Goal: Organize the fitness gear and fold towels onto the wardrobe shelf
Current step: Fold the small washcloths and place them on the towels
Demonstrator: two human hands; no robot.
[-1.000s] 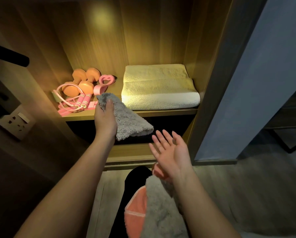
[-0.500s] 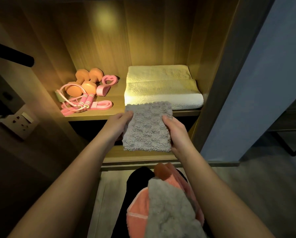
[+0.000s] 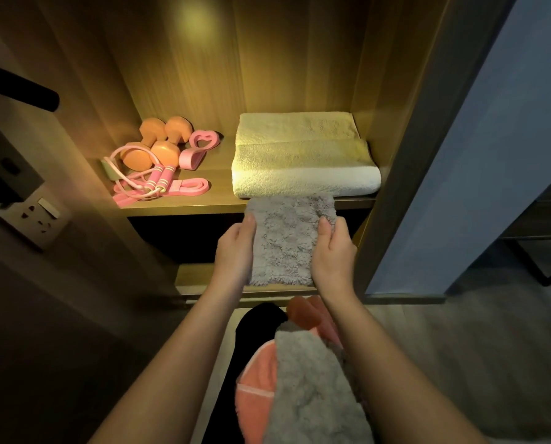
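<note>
With my left hand (image 3: 235,248) and right hand (image 3: 332,254) each pinching a side of the folded grey towel (image 3: 287,238), I've raised it to the shelf's (image 3: 184,203) front edge, ready to stack on the cream towel (image 3: 303,165).

The wooden shelf (image 3: 218,176) holds a big folded white towel (image 3: 303,158). Left of the towel sit a pink heart ring (image 3: 200,148) and two orange dumbbells (image 3: 164,149). Also left of the towel, nearer the front edge, lie a pink band (image 3: 192,186) and a pink jump rope (image 3: 159,179).
</note>
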